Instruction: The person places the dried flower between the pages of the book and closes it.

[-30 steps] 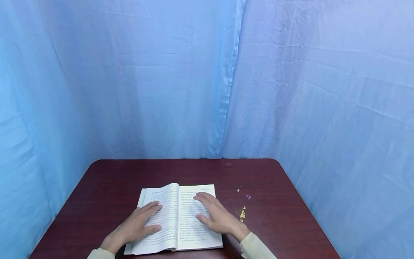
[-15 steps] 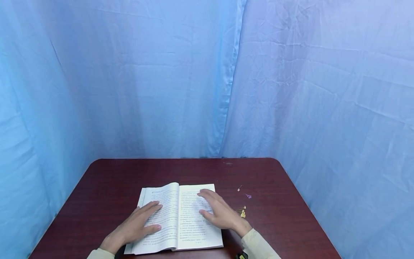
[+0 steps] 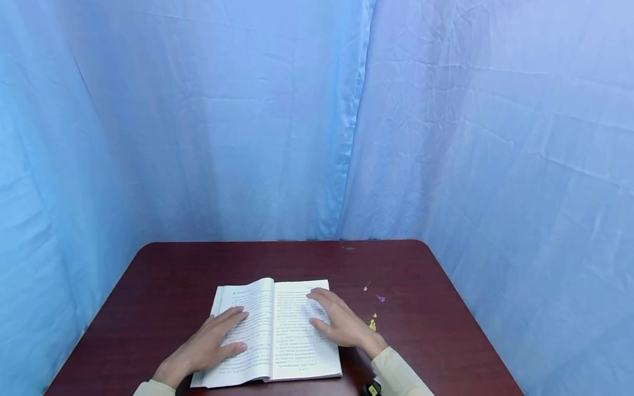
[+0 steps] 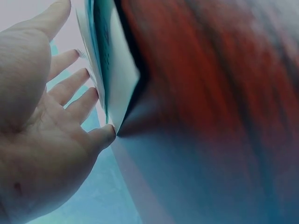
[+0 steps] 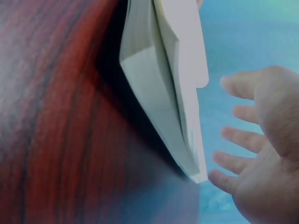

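Note:
An open book (image 3: 292, 352) with printed pages lies on the dark red table. My left hand (image 3: 205, 346) rests on its left page with fingers spread; in the left wrist view the fingertips of this hand (image 4: 51, 116) touch the page side of the book (image 4: 124, 79). Over the right page is my right hand (image 3: 342, 327), fingers loosely extended and holding nothing. The right wrist view shows that hand (image 5: 261, 149) apart from the thick page block of the book (image 5: 154, 93), a small gap between.
Right of the book lie small dried flowers: a yellow sprig (image 3: 372, 324) partly hidden by my right hand, a purple one (image 3: 380, 298) and a pale one (image 3: 366, 287). The table (image 3: 198, 261) is bordered by blue curtains (image 3: 277, 137).
My right hand has shifted slightly rightward and away from me over the right page, covering part of the yellow sprig. The left hand and the book have stayed put.

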{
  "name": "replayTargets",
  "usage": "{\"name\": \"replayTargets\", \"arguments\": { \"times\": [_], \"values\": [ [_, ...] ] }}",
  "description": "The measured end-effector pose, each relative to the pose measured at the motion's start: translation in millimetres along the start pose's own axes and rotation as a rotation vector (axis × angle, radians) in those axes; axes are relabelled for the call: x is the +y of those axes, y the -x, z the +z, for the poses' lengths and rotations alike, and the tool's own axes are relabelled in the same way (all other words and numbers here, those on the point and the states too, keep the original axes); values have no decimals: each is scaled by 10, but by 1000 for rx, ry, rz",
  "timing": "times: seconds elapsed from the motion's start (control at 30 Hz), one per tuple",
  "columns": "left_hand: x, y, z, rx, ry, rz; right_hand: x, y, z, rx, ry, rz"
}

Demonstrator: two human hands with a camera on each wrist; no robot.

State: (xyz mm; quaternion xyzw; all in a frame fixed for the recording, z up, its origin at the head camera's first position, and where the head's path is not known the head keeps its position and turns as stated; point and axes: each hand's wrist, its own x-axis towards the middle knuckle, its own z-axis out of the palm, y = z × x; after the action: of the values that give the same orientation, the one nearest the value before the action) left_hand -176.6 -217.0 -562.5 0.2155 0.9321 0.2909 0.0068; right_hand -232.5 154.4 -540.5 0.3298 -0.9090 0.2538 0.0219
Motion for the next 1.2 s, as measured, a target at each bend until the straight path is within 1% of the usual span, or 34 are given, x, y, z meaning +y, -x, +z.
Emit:
{"name": "replayTargets", "arguments": {
  "times": [0.13,0.4,0.73,0.97,1.1,1.2],
  "values": [
    [-15,2,5,-2,-2,-15,39,5,18,-32,-13,25],
    [-25,19,3,11,13,-2,77,22,46,-68,-13,47],
    [-30,35,-2,4,50,-10,102,53,56,-71,-6,54],
    [-13,53,-15,5,36,-12,120,41,46,-71,0,69],
    [-5,60,-22,-7,47,-27,129,26,35,-62,9,64],
    [1,60,-21,-9,52,-23,135,18,25,-57,5,71]
  ]
}}
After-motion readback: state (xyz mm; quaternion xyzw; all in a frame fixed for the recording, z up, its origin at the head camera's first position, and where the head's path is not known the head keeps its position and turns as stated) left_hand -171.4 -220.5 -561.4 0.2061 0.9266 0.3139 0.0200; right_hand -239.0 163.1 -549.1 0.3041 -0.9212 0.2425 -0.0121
